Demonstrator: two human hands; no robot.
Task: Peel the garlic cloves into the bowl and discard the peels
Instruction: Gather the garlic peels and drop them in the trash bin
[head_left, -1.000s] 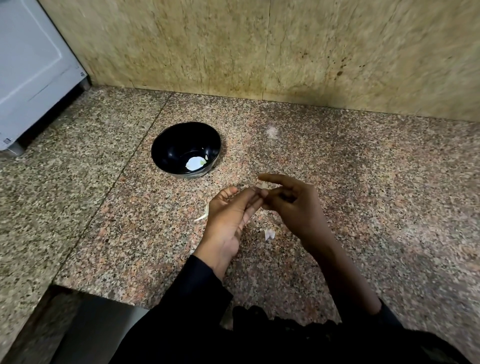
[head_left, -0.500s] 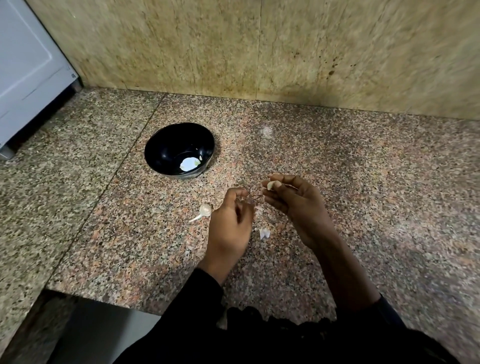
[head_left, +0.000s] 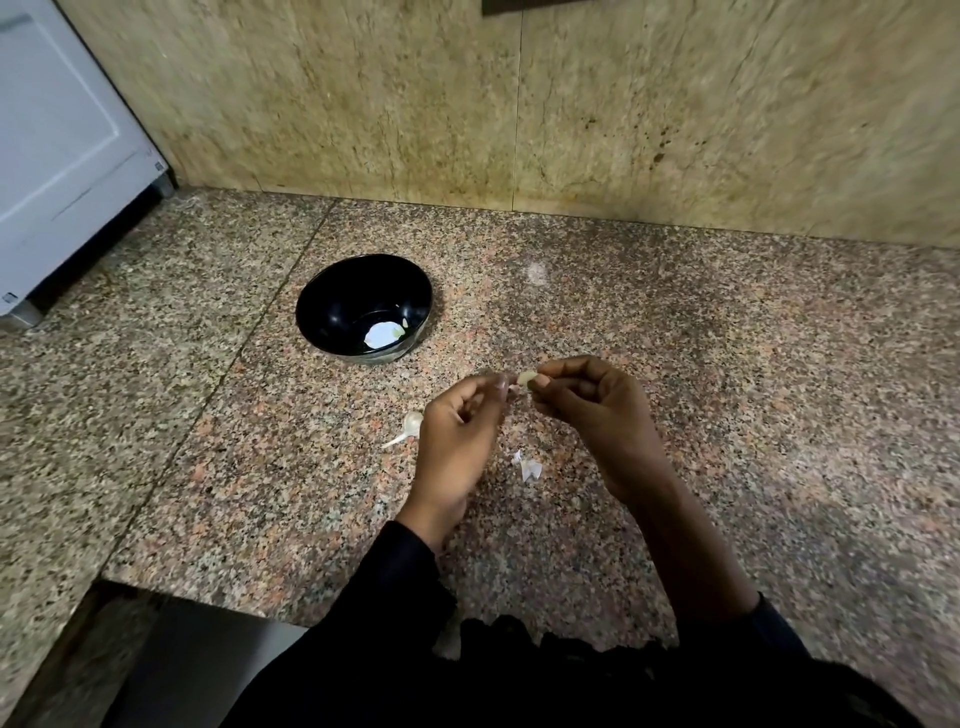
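just in front of the black bowl (head_left: 363, 309), the right hand (head_left: 592, 415) pinches a garlic clove (head_left: 527, 378) so the left hand (head_left: 460, 436) can pick at its skin. peels (head_left: 530, 467) lie on the table (head_left: 727, 364), near another clove (head_left: 413, 422).

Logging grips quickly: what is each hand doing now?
Left hand: fingers curled, pinching at the garlic clove's end; peel not clearly seen.
Right hand: fingers pinch the clove.

My one head camera looks down, close over the speckled pink granite counter (head_left: 727, 364), with the tan stone wall (head_left: 675, 104) along the top of the frame.
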